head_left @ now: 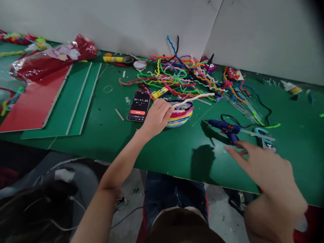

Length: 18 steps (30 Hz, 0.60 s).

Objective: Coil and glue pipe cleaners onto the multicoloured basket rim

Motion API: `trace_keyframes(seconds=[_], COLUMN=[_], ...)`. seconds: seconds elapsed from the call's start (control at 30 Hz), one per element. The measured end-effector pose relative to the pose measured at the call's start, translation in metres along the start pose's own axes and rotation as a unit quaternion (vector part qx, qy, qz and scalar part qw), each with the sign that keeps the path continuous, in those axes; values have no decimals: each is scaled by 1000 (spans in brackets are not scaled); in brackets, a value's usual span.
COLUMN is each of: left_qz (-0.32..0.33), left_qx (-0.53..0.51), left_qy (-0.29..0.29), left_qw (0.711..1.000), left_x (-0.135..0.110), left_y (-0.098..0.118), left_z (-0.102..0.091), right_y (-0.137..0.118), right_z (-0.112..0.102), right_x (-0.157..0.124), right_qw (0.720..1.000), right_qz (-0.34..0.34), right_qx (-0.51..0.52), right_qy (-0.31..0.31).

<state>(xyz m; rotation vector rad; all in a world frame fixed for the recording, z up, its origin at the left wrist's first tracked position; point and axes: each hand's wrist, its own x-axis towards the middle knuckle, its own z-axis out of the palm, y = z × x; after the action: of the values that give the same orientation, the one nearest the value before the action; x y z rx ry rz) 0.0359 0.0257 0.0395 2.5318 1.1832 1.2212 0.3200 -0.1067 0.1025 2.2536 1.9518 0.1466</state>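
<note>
My left hand (157, 116) rests on the green table (177, 152), fingers pinched on a cream pipe cleaner (194, 98) that runs across a small basket (180, 114) coiled from multicoloured pipe cleaners. My right hand (268, 168) hovers with fingers stretched out, empty, just short of a blue glue gun (225, 127) lying on the table. A phone (139, 106) showing a timer lies just left of my left hand.
A tangle of loose coloured pipe cleaners (182, 76) fills the back middle. Scissors (263, 135) lie right of the glue gun. Red and green boards (50, 98) are stacked at left, with a red plastic bag (50, 59) behind. A white wall stands behind.
</note>
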Motion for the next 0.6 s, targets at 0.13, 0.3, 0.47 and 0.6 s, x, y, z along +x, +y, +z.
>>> trace_keyframes(seconds=[0.13, 0.3, 0.47, 0.6], left_qz=[14, 25, 17, 7], left_qx=[14, 32, 43, 38], left_qy=[-7, -18, -23, -15], left_qw=[1000, 999, 999, 999], left_x=[-2, -2, -3, -3], left_y=[-3, -8, -10, -9], left_z=[3, 5, 6, 7], right_y=[-44, -93, -104, -100], right_z=[-35, -29, -12, -6], right_x=[26, 94, 103, 92], right_qw=[955, 892, 887, 878], right_qz=[-175, -292, -314, -317], right_qx=[167, 211, 204, 245], right_qy=[174, 271, 271, 260])
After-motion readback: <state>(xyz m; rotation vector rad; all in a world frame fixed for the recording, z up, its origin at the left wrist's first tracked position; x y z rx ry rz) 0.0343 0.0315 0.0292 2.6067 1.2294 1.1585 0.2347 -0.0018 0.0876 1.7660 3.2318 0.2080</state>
